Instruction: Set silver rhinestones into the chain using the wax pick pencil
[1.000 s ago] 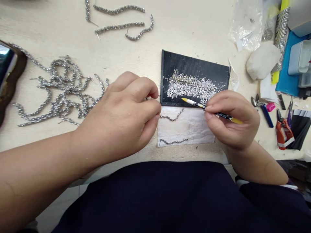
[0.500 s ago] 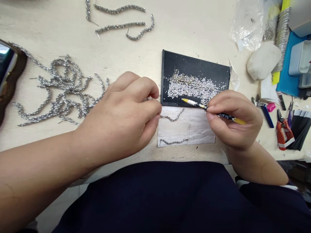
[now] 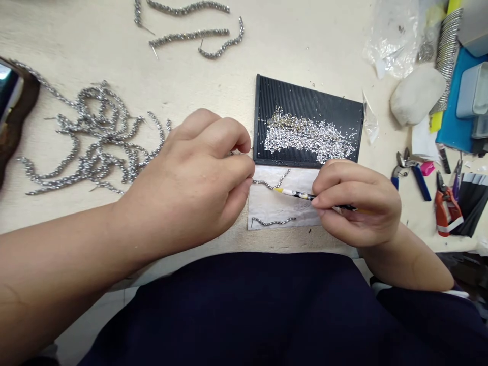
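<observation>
My right hand (image 3: pixel 358 203) is closed on a pencil-like stick (image 3: pixel 301 194) with a yellow tip and a patterned body. Its tip is at a thin strand set with small stones (image 3: pixel 270 184) on a white sheet (image 3: pixel 282 206). My left hand (image 3: pixel 213 168) is closed in a pinch at that strand's left end; its fingers hide what lies between them. Lower on the sheet lies a second thin strand (image 3: pixel 273 222). Just above, a black ridged tray (image 3: pixel 305 91) bears many tiny shiny stones (image 3: pixel 293 134).
A heap of silvery chain strands (image 3: pixel 99 137) lies left of my left hand, beside a dark-edged object (image 3: pixel 23 107). More strands (image 3: pixel 188 36) lie at the back. To the right are a white stone-like lump (image 3: pixel 417 96), plastic bags (image 3: pixel 392 40), and red-handled pliers (image 3: pixel 447 208).
My right hand has moved down and left with the stick, whose tip went from over the tray to the strand on the sheet. My left hand stays nearly still.
</observation>
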Available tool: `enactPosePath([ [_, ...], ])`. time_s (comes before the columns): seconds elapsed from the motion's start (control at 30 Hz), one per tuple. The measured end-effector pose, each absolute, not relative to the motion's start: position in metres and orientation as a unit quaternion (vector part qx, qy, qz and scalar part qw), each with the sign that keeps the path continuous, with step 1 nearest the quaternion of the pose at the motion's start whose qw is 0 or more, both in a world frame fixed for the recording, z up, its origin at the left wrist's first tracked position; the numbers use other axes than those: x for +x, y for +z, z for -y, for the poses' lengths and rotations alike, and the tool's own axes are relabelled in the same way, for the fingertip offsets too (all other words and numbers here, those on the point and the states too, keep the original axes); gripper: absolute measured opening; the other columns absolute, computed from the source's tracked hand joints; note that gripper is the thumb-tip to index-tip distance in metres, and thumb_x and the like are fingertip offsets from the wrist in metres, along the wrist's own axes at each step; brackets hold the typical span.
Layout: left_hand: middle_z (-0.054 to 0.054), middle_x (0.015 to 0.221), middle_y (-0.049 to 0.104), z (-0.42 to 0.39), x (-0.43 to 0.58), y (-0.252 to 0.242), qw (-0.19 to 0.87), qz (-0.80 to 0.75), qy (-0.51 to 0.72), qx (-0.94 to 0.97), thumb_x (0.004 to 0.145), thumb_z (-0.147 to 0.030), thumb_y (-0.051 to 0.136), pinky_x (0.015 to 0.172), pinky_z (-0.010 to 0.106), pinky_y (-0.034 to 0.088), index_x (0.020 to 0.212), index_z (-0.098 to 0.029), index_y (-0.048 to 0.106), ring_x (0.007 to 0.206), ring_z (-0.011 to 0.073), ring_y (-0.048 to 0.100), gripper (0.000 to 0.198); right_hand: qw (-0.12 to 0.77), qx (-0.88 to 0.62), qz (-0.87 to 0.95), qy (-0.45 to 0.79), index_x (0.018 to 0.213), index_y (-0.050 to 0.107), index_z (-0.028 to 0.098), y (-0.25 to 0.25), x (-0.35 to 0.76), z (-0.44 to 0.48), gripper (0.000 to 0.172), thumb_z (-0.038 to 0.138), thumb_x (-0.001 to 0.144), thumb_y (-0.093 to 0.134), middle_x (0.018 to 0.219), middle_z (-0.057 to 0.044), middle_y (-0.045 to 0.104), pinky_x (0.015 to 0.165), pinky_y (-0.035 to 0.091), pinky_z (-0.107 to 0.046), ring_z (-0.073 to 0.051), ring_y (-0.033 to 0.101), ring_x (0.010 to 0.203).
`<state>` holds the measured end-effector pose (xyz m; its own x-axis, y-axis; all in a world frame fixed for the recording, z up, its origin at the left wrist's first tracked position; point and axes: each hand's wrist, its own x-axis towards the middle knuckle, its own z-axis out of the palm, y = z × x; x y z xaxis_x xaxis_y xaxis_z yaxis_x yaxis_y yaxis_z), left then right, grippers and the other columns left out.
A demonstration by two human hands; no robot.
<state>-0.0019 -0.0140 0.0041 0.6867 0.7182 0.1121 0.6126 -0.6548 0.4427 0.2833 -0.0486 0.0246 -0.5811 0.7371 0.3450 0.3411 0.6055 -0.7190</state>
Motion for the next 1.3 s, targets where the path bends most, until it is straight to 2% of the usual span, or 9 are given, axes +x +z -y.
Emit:
enactPosePath([
  [0.2,0.007,0.115,0.066,0.014,-0.004,0.003,0.185,-0.369,0.142,0.900,0.109,-0.031,0.046,0.103,0.052,0.060,0.086,-0.021,0.068,0.116,0.0296,0.065,0.033,0.319,-0.322,0.839,0.302,0.097,0.068,0.026,0.026,0.285,0.049,0.030,0.000,0.083,0.067,0.083,0.000,0.069,0.063,0.055,-0.033,-0.016,0.066,0.070],
  [0.37,0.006,0.116,0.063,0.014,-0.007,-0.003,0.202,-0.359,0.174,0.894,0.110,-0.036,0.046,0.104,0.054,0.057,0.089,-0.020,0.068,0.118,0.0297,0.064,0.034,0.311,-0.330,0.835,0.312,0.096,0.067,0.024,0.028,0.285,0.051,0.028,-0.001,0.084,0.066,0.085,-0.001,0.067,0.066,0.053,-0.034,-0.016,0.064,0.073],
  [0.53,0.004,0.115,0.061,0.015,-0.008,-0.006,0.172,-0.347,0.175,0.905,0.111,-0.034,0.044,0.099,0.051,0.059,0.091,-0.020,0.068,0.115,0.0263,0.063,0.035,0.311,-0.330,0.833,0.317,0.094,0.067,0.022,0.028,0.284,0.052,0.026,-0.003,0.084,0.066,0.086,-0.001,0.066,0.068,0.051,-0.033,-0.015,0.063,0.074],
  [1.03,0.005,0.117,0.060,0.015,-0.008,-0.008,0.160,-0.339,0.181,0.909,0.112,-0.032,0.043,0.100,0.052,0.059,0.094,-0.019,0.067,0.117,0.0265,0.062,0.033,0.297,-0.321,0.847,0.302,0.093,0.067,0.024,0.030,0.284,0.051,0.028,-0.002,0.084,0.066,0.085,-0.001,0.066,0.066,0.052,-0.036,-0.017,0.063,0.073],
  [1.3,0.004,0.117,0.060,0.015,-0.008,-0.009,0.165,-0.343,0.179,0.907,0.111,-0.033,0.042,0.097,0.052,0.058,0.094,-0.020,0.069,0.116,0.0263,0.061,0.034,0.292,-0.305,0.851,0.312,0.090,0.069,0.019,0.030,0.286,0.050,0.024,-0.004,0.082,0.066,0.087,-0.003,0.063,0.067,0.049,-0.037,-0.016,0.058,0.075],
])
